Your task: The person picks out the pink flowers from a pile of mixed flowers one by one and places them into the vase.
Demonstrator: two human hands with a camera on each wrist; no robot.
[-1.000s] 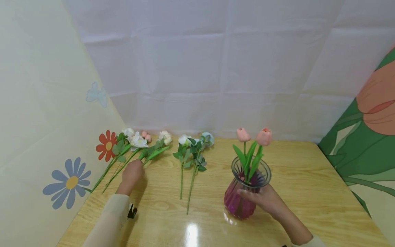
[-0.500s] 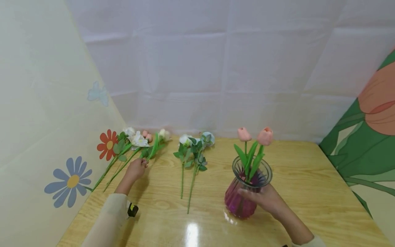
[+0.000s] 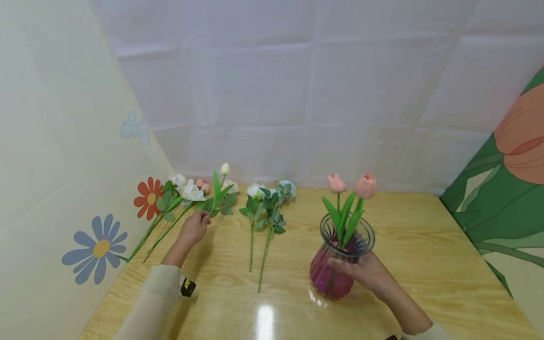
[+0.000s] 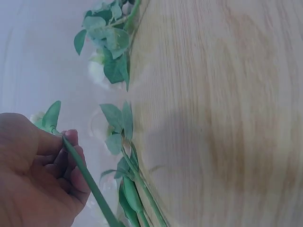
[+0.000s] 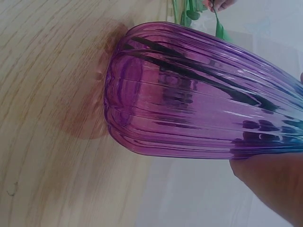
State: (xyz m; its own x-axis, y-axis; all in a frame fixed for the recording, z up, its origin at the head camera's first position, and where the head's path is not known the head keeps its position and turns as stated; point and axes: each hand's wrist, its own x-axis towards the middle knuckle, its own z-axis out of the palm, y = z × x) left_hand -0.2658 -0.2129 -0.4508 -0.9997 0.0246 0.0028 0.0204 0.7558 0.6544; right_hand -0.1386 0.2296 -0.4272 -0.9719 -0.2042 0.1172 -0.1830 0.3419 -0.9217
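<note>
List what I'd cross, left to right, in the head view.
Painted blue flower → painted red flower → left hand → pale tulip it pinches → round white bloom → blue bloom → purple vase → right hand → painted tulip.

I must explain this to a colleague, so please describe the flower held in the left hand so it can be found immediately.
On the wooden table, look to the left side, where several flowers lie. There the left hand pinches a green stem; follow it up to a small, closed, cream bud. Unlike its lying neighbours, this flower is held tilted up.
</note>
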